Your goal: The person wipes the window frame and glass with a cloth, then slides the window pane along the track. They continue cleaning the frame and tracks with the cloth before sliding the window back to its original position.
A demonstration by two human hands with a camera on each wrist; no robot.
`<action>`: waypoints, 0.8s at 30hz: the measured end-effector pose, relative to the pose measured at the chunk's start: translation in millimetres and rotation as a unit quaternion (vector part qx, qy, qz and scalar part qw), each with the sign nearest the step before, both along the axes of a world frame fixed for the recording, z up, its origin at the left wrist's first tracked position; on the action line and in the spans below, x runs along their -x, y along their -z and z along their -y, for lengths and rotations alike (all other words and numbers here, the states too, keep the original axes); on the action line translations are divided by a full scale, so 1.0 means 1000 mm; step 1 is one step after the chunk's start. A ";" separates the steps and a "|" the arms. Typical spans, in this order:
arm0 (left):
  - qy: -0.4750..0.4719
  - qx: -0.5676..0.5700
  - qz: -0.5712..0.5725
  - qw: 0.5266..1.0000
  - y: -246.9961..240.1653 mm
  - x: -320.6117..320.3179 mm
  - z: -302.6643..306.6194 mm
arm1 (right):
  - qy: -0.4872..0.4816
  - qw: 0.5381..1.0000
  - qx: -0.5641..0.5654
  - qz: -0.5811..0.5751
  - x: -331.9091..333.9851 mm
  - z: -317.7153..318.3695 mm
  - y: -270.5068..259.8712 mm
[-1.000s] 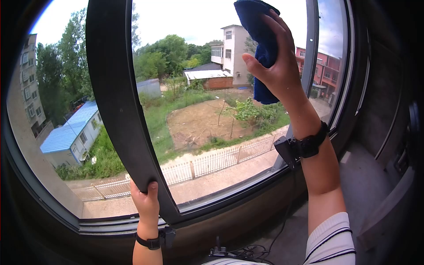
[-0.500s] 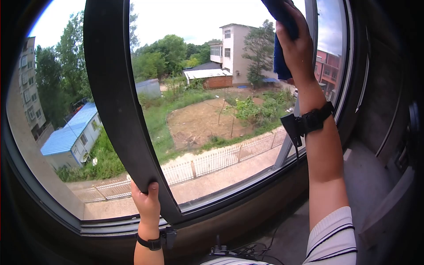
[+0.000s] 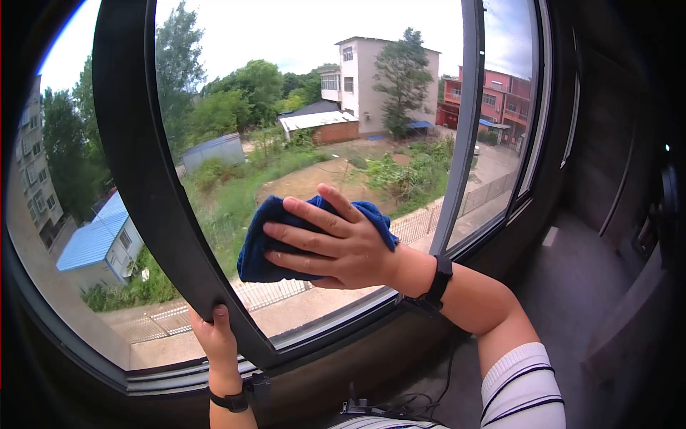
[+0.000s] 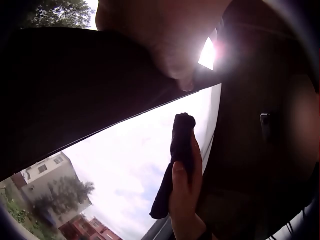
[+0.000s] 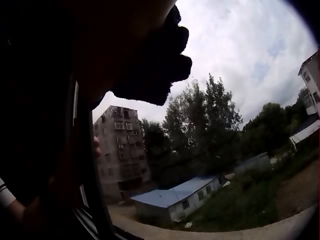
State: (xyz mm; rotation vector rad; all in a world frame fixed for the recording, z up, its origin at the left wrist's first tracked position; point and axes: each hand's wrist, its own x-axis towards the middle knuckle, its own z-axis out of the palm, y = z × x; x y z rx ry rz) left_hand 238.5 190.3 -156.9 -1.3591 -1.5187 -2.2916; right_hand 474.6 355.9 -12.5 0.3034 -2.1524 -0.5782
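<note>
A folded blue cloth point(image 3: 254, 247) lies against the window pane point(image 3: 293, 43), low and left of its middle. My right hand point(image 3: 350, 247) presses flat over the cloth, fingers straight and somewhat spread toward the left. In the left wrist view the cloth point(image 4: 181, 145) shows edge-on beside that hand. My left hand point(image 3: 216, 343) grips the dark upright window frame point(image 3: 168, 214) near its lower end, thumb on the room side and fingers round the left edge. The right wrist view shows the cloth point(image 5: 155, 75) only as a dark shape.
A grey upright bar point(image 3: 457, 143) stands at the pane's right side. Sliding tracks point(image 3: 179, 379) run along the sill. Black cables point(image 3: 421, 404) lie below at the bottom. Outside are a fence, a yard, trees and buildings.
My right hand has come down and left with the cloth from the pane's upper right. The left hand keeps its hold on the frame, and the head view has shifted slightly.
</note>
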 end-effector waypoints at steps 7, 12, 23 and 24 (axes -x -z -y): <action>0.023 0.002 0.023 0.999 -0.015 -0.011 0.006 | -0.056 0.979 -0.120 0.154 -0.064 -0.063 0.105; 0.013 -0.017 0.055 0.998 -0.011 -0.012 0.004 | 0.028 0.983 -0.162 0.082 -0.133 -0.129 0.058; -0.031 -0.007 0.091 0.995 -0.010 -0.016 0.008 | 0.079 0.940 -0.079 -0.323 -0.165 -0.183 -0.246; -0.033 -0.003 0.089 0.995 -0.010 -0.017 0.009 | 0.050 0.932 0.025 -0.359 -0.163 -0.190 -0.263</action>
